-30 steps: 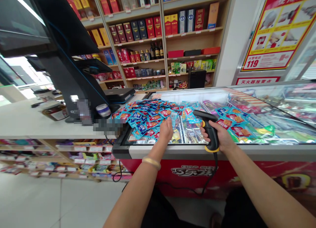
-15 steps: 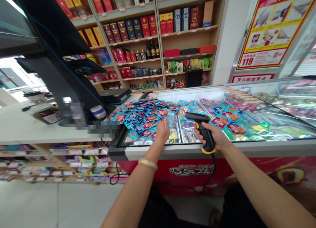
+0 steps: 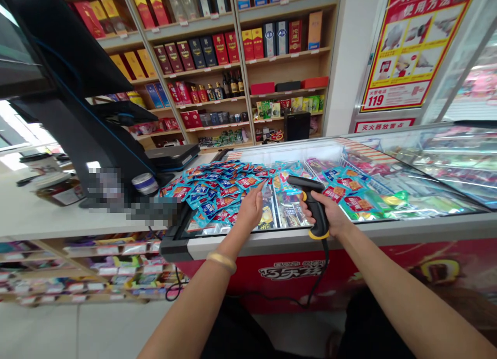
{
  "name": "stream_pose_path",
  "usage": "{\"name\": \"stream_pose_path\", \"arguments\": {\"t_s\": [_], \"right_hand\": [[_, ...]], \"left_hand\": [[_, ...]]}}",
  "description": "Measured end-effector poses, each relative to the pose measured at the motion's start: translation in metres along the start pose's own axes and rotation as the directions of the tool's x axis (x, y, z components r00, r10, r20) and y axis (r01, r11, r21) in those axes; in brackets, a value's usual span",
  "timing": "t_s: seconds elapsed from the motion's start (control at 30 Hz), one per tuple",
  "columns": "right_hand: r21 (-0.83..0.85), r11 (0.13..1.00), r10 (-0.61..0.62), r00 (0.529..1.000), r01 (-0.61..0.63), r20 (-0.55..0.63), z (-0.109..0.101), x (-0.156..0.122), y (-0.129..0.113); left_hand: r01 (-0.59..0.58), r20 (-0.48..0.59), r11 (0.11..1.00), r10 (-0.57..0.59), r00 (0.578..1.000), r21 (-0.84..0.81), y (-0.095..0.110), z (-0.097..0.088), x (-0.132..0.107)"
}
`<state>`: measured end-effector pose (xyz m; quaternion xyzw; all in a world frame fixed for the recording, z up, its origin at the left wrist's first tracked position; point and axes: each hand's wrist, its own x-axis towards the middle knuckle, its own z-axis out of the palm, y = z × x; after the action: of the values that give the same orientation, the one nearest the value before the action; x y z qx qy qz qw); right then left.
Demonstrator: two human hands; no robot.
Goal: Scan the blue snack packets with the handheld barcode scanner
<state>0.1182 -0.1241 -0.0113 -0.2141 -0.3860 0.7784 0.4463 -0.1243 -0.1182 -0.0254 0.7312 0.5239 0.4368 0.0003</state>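
My right hand (image 3: 328, 211) is wrapped round the handle of a black barcode scanner (image 3: 316, 206) with yellow trim, its head pointing left over the glass lid. My left hand (image 3: 251, 210) is closed in a pinch, to the left of the scanner. At its fingertips a small snack packet (image 3: 264, 184) shows only as a thin, nearly edge-on strip. Behind and left of that hand spreads a large heap of blue and red snack packets (image 3: 217, 188). A smaller group of similar packets (image 3: 357, 203) lies on the glass to the right of the scanner.
Both groups lie on a chest freezer (image 3: 368, 228) with a glass top. The scanner's cable (image 3: 316, 291) hangs down its red front. To the left is a counter (image 3: 23, 209) with a black screen stand (image 3: 81, 136), a jar (image 3: 62, 190) and a round tin (image 3: 145, 184). Stocked shelves (image 3: 202, 69) stand behind.
The packet in my left hand, light blue and facing me earlier, now appears almost edge-on. The whole view has shifted slightly, while my right hand keeps the scanner in much the same place.
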Motion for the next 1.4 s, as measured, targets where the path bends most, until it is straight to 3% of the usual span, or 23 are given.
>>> {"name": "stream_pose_path", "arguments": {"t_s": [0.13,0.33,0.5,0.63,0.73,0.87,1.0,1.13,1.27,1.4], "right_hand": [[0.016,0.993,-0.117,0.987,0.120,-0.110,-0.033,-0.012,-0.023],[0.019,0.977,-0.199,0.945,0.211,-0.259,-0.085,-0.039,-0.062],[0.011,0.973,-0.218,0.930,0.232,-0.296,-0.099,-0.046,-0.073],[0.004,0.966,-0.244,0.920,0.257,-0.307,-0.099,-0.046,-0.071],[-0.030,0.965,-0.257,0.923,0.259,-0.287,-0.098,-0.048,-0.070],[-0.055,0.963,-0.270,0.928,0.265,-0.259,-0.089,-0.048,-0.063],[0.012,0.973,-0.223,0.951,0.231,-0.213,-0.060,-0.034,-0.043],[0.041,0.994,-0.098,0.988,0.104,-0.123,-0.018,-0.011,-0.012],[0.033,0.999,0.011,1.000,-0.011,-0.017,0.014,0.006,0.015],[0.029,0.998,0.053,0.998,-0.054,0.033,0.025,0.011,0.024]], "left_hand": [[-0.133,0.183,0.987,0.115,0.976,0.087,0.029,0.015,0.008],[-0.220,0.377,0.975,0.197,0.905,0.017,0.092,0.094,0.027],[-0.227,0.453,0.971,0.171,0.875,0.072,0.128,0.146,0.043],[-0.157,0.460,0.973,0.062,0.886,0.170,0.136,0.158,0.052],[-0.167,0.396,0.973,0.091,0.914,0.161,0.129,0.144,0.049],[-0.151,0.198,0.981,0.125,0.972,0.122,0.092,0.092,0.028],[-0.003,-0.045,0.987,0.010,0.999,0.160,0.041,0.023,-0.007],[0.182,-0.089,0.922,-0.161,0.983,0.343,0.011,-0.027,-0.037],[0.245,-0.003,0.857,-0.274,0.962,0.454,0.004,-0.040,-0.049],[0.254,0.011,0.866,-0.287,0.958,0.431,0.002,-0.036,-0.050]]}}
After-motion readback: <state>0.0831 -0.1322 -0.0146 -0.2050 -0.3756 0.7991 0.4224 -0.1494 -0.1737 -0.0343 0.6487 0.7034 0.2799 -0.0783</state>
